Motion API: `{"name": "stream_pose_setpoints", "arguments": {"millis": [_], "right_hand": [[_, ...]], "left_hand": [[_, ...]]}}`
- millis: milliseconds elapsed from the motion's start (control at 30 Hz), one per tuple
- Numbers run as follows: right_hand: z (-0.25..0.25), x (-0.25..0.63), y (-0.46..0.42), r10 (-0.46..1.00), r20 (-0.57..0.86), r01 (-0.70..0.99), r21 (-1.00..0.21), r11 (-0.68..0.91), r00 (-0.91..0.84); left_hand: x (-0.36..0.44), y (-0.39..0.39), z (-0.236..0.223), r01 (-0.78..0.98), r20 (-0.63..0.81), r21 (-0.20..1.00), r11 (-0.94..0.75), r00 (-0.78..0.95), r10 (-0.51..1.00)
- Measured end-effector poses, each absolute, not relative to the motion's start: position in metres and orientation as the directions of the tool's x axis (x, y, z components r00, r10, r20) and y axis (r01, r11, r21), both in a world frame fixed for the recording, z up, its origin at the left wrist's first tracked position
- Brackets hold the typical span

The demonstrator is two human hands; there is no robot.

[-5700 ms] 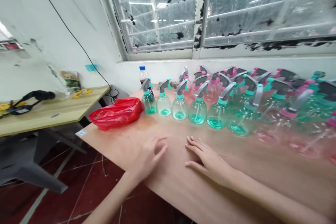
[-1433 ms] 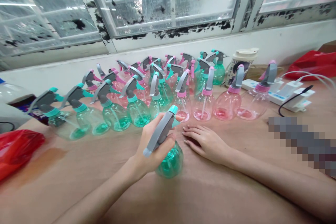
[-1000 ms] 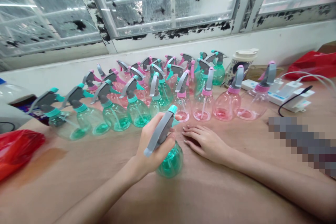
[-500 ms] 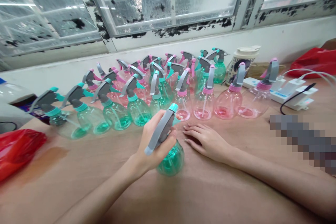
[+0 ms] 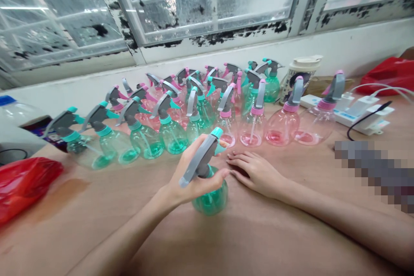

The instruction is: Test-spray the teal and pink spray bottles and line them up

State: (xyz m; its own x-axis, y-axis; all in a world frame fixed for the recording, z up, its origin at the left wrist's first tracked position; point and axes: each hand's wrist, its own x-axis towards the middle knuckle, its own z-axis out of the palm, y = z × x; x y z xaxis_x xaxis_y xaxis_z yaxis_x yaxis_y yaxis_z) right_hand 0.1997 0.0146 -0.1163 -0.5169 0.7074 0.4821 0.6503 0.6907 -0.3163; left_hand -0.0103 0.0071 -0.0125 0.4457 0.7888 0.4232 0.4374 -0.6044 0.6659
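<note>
A green spray bottle (image 5: 211,200) with a grey trigger head and teal nozzle stands on the table in front of me. My left hand (image 5: 190,177) is loosely around its neck from the left, the thumb stretched across the front and the other fingers mostly hidden behind the head. Some green liquid shows low in the bottle. Just to the right, my right hand (image 5: 255,170) rests on the tabletop, fingers extended and holding nothing. Its fingertips point toward the bottle but look apart from it.
Rows of green spray bottles (image 5: 152,142) and pink spray bottles (image 5: 282,125) stand behind my hands, below the window. A patterned cup (image 5: 296,79) and a white power strip (image 5: 362,116) with cables are at right. Red plastic bags lie at far left (image 5: 27,185) and far right (image 5: 390,75).
My left thumb has straightened and moved away from the bottle's neck, showing more of the teal collar. The bottle and my right hand keep their places; the view shifts slightly.
</note>
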Motion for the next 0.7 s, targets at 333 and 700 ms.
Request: {"name": "stream_pose_setpoints", "arguments": {"millis": [333, 700], "right_hand": [[-0.114, 0.199, 0.014, 0.701, 0.482, 0.643, -0.315, 0.698, -0.526], [-0.114, 0.199, 0.014, 0.696, 0.486, 0.638, -0.313, 0.703, -0.528]], "left_hand": [[-0.009, 0.0, -0.013, 0.332, 0.259, 0.852, -0.405, 0.405, 0.877], [-0.01, 0.0, -0.008, 0.377, 0.257, 0.818, -0.434, 0.436, 0.863]]}}
